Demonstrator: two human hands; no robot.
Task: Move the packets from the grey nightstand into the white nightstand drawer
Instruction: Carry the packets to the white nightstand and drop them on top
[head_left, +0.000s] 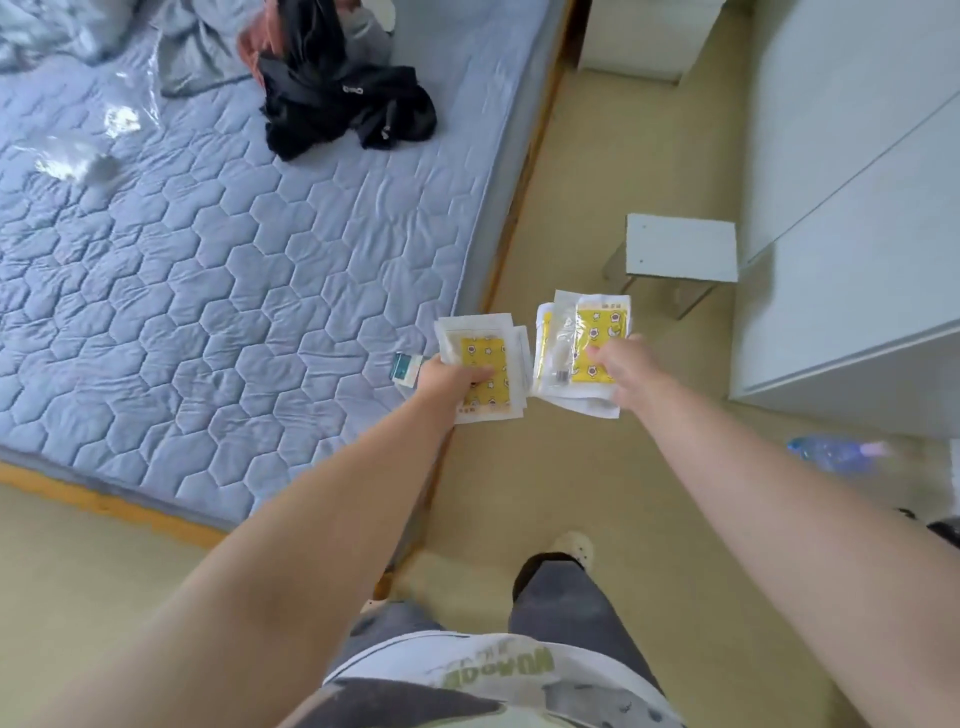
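My left hand (448, 378) grips a small stack of white packets with yellow patterned faces (483, 358), plus a small teal and white box (405, 368) sticking out to the left. My right hand (626, 371) grips a second stack of the same yellow and white packets (587, 332), thumb on top. Both stacks are held out in front of me, side by side, above the floor by the bed's corner. A white nightstand (639, 36) stands far ahead beside the bed; its drawer is not visible. No grey nightstand is in view.
The bed (234, 249) with a blue quilted cover fills the left, with black clothes (343, 98) and clear plastic on it. A small white stool (680, 249) stands ahead on the beige floor. A white cabinet (857, 208) lines the right. A plastic bottle (831, 452) lies on the floor.
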